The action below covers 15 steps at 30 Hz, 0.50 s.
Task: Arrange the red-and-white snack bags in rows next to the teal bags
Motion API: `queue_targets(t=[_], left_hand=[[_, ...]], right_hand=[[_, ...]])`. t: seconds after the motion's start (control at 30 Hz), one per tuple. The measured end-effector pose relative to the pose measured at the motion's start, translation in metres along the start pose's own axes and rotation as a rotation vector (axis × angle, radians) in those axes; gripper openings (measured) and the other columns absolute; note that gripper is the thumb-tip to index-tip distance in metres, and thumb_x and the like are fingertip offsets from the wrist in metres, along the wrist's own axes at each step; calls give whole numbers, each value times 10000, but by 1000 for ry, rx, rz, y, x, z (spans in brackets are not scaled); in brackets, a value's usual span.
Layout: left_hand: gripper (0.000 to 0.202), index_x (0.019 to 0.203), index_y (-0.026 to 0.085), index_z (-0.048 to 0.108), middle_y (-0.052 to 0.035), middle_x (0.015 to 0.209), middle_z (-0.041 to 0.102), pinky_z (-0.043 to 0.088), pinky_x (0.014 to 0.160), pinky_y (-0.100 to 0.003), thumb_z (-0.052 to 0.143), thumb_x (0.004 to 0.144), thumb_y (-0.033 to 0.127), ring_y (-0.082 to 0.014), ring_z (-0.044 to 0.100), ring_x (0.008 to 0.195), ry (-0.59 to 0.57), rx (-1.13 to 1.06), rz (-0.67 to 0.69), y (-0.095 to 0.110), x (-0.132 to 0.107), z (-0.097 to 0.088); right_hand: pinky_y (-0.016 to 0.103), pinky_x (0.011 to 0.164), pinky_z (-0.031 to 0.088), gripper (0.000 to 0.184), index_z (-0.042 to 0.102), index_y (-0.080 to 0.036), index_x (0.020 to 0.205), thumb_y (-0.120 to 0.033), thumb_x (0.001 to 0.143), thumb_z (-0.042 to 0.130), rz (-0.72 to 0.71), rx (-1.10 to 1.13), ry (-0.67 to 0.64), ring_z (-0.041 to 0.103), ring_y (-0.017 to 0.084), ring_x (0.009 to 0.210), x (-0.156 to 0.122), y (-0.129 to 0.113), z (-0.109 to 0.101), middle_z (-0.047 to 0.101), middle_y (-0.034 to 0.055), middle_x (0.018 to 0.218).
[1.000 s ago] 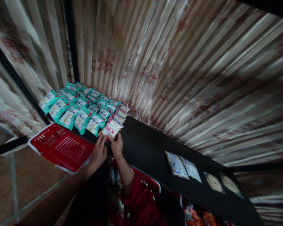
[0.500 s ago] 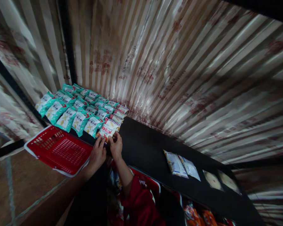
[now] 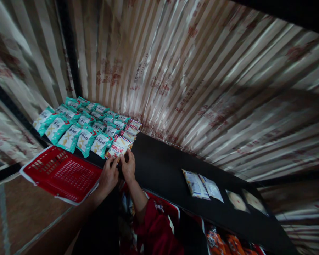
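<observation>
A white snack bag with red lettering and a striped top edge lies at the front of a short row of similar bags on the black shelf. At its lower left edge, my left hand has its fingers bent and closed on the bag. My right hand pinches the lower right corner, thumb on the printed face. Just left of this bag are several teal-and-white snack bags in rows, leaning on one another.
A red basket with a white rim sits against the shelf's front, lower left. Farther right on the shelf lie two whitish packets and two clear-edged round packs. Below are orange bags. A striped, printed curtain hangs behind.
The view has shifted slightly, so the shelf goods appear a little farther left. Both hands stay at the near edge of the white-and-red snack bag, with only small finger movement.
</observation>
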State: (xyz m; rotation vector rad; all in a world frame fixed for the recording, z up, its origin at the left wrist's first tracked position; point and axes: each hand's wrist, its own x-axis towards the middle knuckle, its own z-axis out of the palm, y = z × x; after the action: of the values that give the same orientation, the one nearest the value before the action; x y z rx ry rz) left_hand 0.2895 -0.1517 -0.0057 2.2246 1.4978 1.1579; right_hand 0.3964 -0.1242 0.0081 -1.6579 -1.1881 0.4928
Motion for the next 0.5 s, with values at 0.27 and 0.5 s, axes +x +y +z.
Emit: queue_targets(t=[0.27, 0.5], left_hand=[[492, 1299, 149, 457, -133, 1166, 485, 474, 952, -445, 389, 816, 89, -244, 509, 1114, -10, -11, 5, -3, 1, 4], [483, 1289, 119, 466, -153, 1185, 493, 474, 948, -453, 393, 811, 92, -265, 494, 1142, 6, 5, 50, -6, 2, 7]], right_hand=[[365, 994, 412, 456, 579, -131, 1210, -365, 821, 543, 37, -65, -39, 562, 226, 1121, -7, -9, -5, 612, 136, 1212], [380, 1023, 386, 435, 603, -126, 1187, -337, 812, 543, 13, -78, -26, 510, 234, 1195, -7, -8, -7, 580, 143, 1267]])
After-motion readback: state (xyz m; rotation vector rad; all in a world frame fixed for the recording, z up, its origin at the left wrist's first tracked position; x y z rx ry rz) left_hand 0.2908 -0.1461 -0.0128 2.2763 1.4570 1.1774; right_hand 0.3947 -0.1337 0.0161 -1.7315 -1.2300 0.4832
